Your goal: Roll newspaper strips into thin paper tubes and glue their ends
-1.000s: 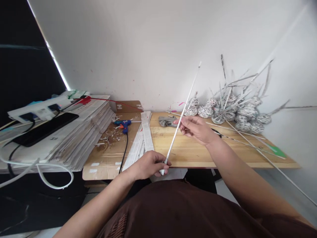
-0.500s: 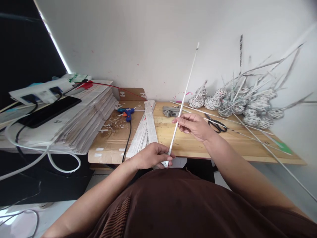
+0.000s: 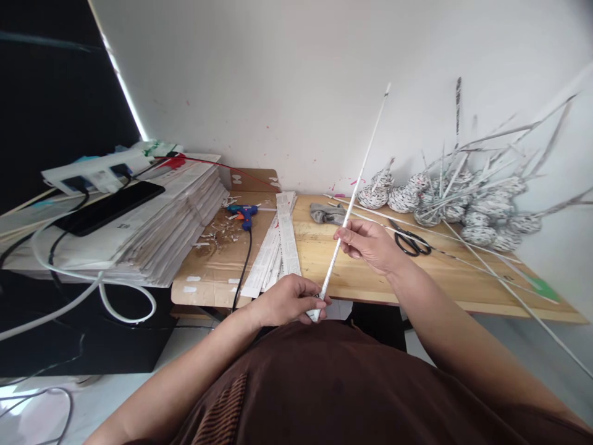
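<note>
A long thin white paper tube (image 3: 365,162) slants up and to the right in front of my body, its tip against the wall behind in view. My left hand (image 3: 296,301) pinches its lower end, where a bit of flat paper strip shows under the fingers. Higher on the tube, my right hand (image 3: 367,245) grips it between thumb and fingers. Flat newspaper strips (image 3: 286,247) lie on the table beyond my left hand. A crumpled grey cloth (image 3: 327,213) rests just behind the tube.
Black scissors (image 3: 411,241), long paper sticks and several woven paper shapes (image 3: 479,219) are on the right of the wooden table (image 3: 365,287). At the left are a blue glue gun (image 3: 246,216), paper scraps, a newspaper stack (image 3: 180,228), a phone (image 3: 115,207) and a power strip (image 3: 99,173) with cables.
The view has shifted slightly, so the table things appear a little further right and lower. Both hands still hold the tube, which leans slightly more to the right.
</note>
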